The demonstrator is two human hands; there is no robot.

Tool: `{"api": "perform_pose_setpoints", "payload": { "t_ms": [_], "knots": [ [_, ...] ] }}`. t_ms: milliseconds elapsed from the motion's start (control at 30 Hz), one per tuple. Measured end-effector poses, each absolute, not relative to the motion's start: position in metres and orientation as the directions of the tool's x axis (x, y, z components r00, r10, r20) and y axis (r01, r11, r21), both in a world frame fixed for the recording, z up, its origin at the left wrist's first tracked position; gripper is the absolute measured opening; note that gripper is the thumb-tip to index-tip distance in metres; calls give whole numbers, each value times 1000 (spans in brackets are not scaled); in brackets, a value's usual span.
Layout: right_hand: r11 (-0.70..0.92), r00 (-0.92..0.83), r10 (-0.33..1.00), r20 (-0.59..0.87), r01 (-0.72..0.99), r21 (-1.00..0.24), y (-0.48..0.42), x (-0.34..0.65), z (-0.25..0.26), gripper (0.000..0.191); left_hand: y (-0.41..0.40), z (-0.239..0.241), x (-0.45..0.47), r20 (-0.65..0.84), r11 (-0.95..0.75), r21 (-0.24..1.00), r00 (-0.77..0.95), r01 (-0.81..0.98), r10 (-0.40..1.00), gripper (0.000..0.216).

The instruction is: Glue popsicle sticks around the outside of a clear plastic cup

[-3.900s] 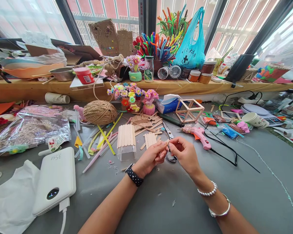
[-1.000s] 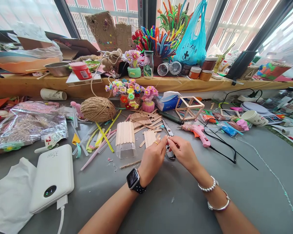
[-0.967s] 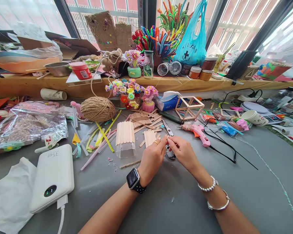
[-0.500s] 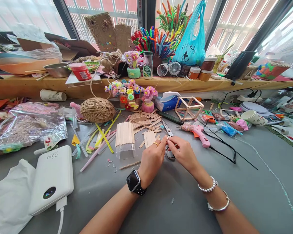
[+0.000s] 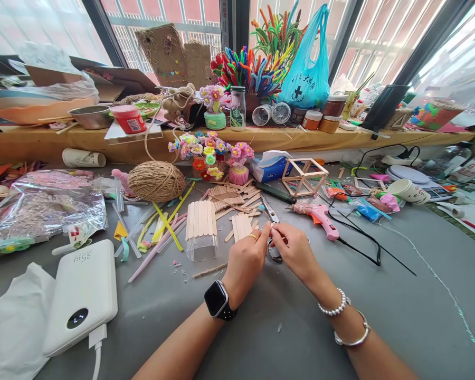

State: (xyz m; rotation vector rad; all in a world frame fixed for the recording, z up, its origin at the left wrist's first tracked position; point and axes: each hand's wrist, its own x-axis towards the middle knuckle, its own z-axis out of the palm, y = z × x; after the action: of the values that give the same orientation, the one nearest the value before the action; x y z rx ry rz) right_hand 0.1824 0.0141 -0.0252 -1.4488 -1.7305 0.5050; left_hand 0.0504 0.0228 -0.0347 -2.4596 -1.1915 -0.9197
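Both hands are up at the fingertips here. The left hand and the right hand are each closed in a pinch, tips meeting over a small pale piece. Can't swear to what it is, the fingers cover nearly all of it. It's held above the tabletop, right over the scissors.

That's my first worry. The piece is tiny, so if either pinch slips it could drop by the scissor handles or get lost among the loose craft sticks. Pinch too hard and it might bend or snap, if it's as thin as it looks.

Second thing: the blades of the scissors point away from the person, which is good, but the loops sit just below the fingers, so a knuckle could knock them.

Then there's the pink glue gun, lying on its side near the right hand. No idea if it's hot. A swing of that arm could catch its black cord and drag the gun around.

On the other side, the stick panel sits on a clear plastic box, near the left hand. A careless elbow or wrist could shove that panel off, since I can't tell whether it's stuck down.
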Motion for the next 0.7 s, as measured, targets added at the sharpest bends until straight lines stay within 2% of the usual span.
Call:
{"api": "perform_pose_setpoints", "payload": {
  "t_ms": [167,333,500,700],
  "knots": [
    [285,6,927,376,640,-713,11,178,-21,27,21,-34,51,688,-612,-61,477,789,547,31],
    [254,95,909,405,645,-721,8,174,-20,32,17,-32,54,691,-602,-28,451,798,565,31],
    [239,106,906,410,670,-702,8,174,-21,33,15,-30,55,651,-597,121,391,793,651,31],
    [243,82,912,402,682,-689,8,176,-20,30,15,-26,52,466,-557,445,350,701,812,30]
  ]
}}
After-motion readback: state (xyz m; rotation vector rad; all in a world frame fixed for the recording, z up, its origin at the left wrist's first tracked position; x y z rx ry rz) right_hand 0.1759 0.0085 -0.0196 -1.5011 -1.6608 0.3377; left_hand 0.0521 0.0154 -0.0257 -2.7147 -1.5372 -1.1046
